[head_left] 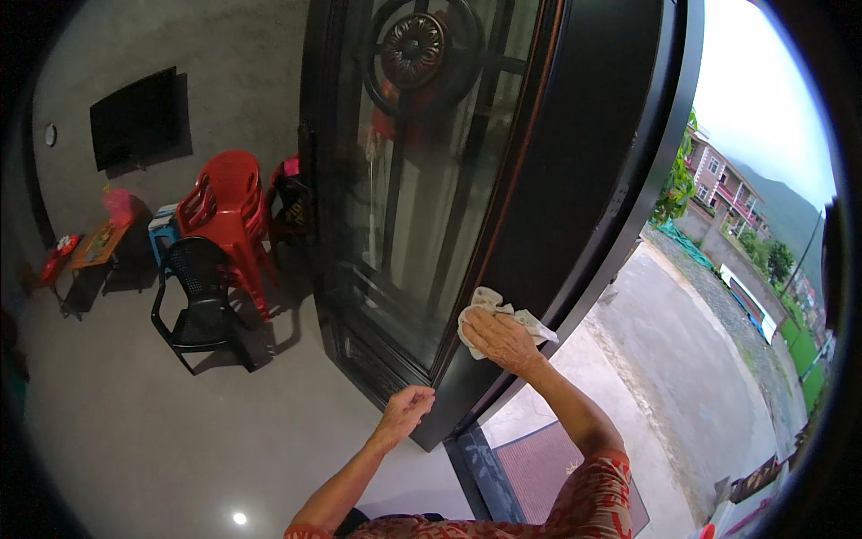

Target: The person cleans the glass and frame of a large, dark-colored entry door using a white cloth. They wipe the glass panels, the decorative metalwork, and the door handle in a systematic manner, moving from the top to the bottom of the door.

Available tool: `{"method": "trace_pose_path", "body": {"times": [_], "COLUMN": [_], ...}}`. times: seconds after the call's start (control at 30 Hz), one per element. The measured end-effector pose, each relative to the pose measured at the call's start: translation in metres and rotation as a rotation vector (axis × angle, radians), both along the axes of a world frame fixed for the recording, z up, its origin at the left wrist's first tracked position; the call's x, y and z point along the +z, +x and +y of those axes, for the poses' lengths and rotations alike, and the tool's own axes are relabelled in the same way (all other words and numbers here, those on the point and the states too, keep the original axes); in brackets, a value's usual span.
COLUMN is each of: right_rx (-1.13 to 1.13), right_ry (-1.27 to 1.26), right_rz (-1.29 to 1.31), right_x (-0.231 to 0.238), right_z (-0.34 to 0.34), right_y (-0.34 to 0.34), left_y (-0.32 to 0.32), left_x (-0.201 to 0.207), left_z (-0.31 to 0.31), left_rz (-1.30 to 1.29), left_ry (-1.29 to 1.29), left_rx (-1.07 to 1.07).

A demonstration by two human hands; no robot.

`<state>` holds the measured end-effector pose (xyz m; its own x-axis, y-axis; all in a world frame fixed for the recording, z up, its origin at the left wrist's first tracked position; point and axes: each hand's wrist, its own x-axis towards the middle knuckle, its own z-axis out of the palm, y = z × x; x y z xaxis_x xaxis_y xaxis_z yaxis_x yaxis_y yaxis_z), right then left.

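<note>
My right hand (pixel 499 339) presses a crumpled white cloth (pixel 489 301) flat against the dark frame of a tall black door (pixel 557 180), beside its glass pane (pixel 422 180). My left hand (pixel 406 410) is loosely curled and rests on the lower part of the same door, holding nothing. The door has a round metal ornament (pixel 412 49) near its top and stands open toward the outside.
Stacked red plastic chairs (pixel 226 211) and a black plastic chair (pixel 199 301) stand to the left on the grey floor. A low table (pixel 97 244) with small items sits at far left. A doormat (pixel 539 467) lies below; a road and buildings are outside, right.
</note>
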<state>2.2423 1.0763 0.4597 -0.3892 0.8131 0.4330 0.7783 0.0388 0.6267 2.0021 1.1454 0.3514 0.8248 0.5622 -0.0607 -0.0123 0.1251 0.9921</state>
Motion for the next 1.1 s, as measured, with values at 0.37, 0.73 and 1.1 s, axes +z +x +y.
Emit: {"method": "trace_pose_path", "body": {"times": [0.37,0.73,1.1], "right_rx": [-0.152,-0.403,-0.488], "right_ry": [0.494,0.791,0.269], "right_rz": [-0.082,-0.127,0.007], "right_x": [0.108,0.106,-0.012], "right_z": [0.048,0.098,0.059], "right_y": [-0.012,-0.013,-0.027], "left_y": [0.006,0.006,-0.01], "left_x": [0.007,0.007,-0.011], "left_z": [0.075,0.114,0.139], "left_rz": [-0.018,0.076,0.149], "left_ry": [-0.007,0.01,-0.027], "left_rx": [-0.058,-0.218,-0.268]}}
